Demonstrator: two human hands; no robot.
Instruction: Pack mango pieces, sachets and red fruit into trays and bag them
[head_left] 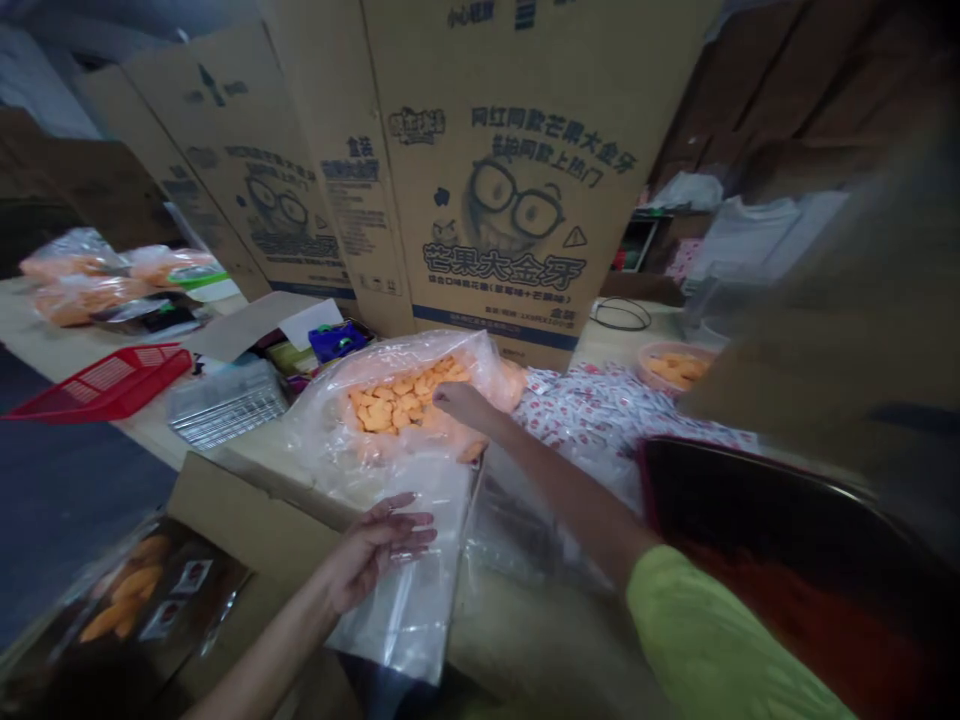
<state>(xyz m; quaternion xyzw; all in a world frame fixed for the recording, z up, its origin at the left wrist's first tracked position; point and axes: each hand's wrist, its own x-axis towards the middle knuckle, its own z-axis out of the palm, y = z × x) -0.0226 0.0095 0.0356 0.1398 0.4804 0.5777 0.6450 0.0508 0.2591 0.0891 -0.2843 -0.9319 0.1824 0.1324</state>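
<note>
Touching a flat, slick clear bag (401, 590), the left hand (379, 550) lies open, fingers spread; the right hand (461, 402) curls on a puffed plastic bag (337, 420) of lumpy orange pieces (394, 405), its grip unclear. Beyond the counter (142, 430) rise corrugated cartons (495, 170) printed 芒果大金牙.
</note>
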